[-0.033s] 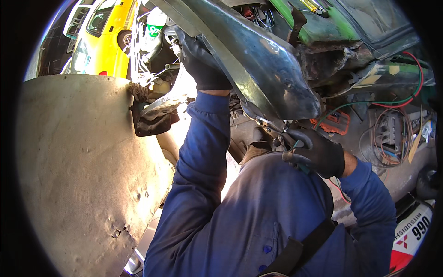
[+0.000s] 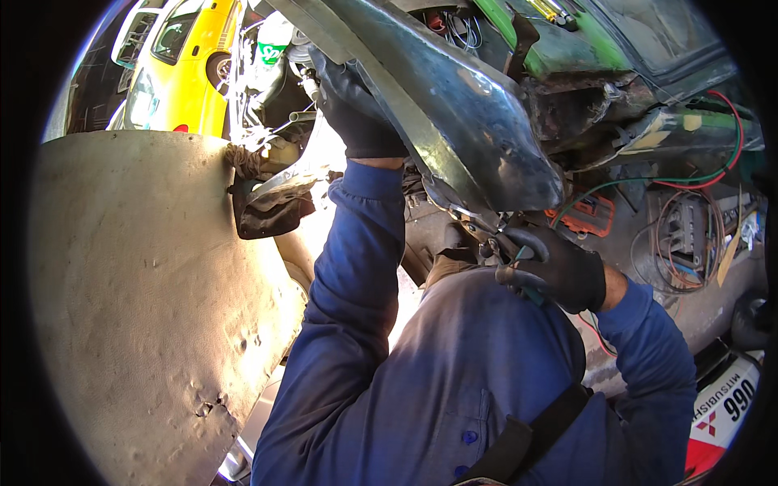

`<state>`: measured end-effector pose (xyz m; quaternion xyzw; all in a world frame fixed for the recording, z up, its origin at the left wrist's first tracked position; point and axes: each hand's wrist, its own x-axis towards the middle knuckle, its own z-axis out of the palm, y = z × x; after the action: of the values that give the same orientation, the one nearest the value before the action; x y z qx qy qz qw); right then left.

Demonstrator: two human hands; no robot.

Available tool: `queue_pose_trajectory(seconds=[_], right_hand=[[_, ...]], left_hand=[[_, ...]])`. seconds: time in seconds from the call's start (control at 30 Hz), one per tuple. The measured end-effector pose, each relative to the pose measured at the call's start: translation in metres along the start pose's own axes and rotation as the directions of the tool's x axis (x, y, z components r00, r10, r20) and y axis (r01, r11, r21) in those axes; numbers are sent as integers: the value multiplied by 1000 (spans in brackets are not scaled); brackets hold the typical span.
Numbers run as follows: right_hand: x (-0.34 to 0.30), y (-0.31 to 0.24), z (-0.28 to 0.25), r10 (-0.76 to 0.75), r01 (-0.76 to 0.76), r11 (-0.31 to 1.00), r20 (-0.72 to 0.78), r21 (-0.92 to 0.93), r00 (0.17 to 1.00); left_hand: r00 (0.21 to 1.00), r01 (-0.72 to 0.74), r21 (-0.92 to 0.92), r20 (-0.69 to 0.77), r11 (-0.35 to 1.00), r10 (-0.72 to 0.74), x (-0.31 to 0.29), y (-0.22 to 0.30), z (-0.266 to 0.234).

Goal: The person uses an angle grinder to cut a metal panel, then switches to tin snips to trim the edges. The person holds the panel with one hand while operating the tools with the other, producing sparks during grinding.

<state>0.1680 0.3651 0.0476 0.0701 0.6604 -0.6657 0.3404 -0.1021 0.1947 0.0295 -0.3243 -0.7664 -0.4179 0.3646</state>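
A long, bare grey metal car panel with worn patches slants across the upper middle. My left hand, in a black glove, grips the panel's left edge; its fingertips are partly hidden there. Below the panel's lower end is my right hand, also black-gloved. It is closed round a plier-like hand tool with grey and teal handles. The tool's metal jaws reach up and left to the panel's bottom edge, where the contact is hard to make out.
A large dented metal sheet fills the left side. Behind it stands a yellow vehicle. A green car body with rusty, cut edges lies upper right. Red and green hoses, an orange case and coiled cables are at right.
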Motion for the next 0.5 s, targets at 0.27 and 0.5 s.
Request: queue_pose_trajectory(seconds=[0.27,0.5], right_hand=[[8,22,16,-264,213,956,-274,-202,925],[8,15,9,-223,204,971,-170,-124,960]], left_hand=[[956,292,-411,105,863,-274,0,-14,9],[994,90,-215,75,973,-75,-2,-20,5]])
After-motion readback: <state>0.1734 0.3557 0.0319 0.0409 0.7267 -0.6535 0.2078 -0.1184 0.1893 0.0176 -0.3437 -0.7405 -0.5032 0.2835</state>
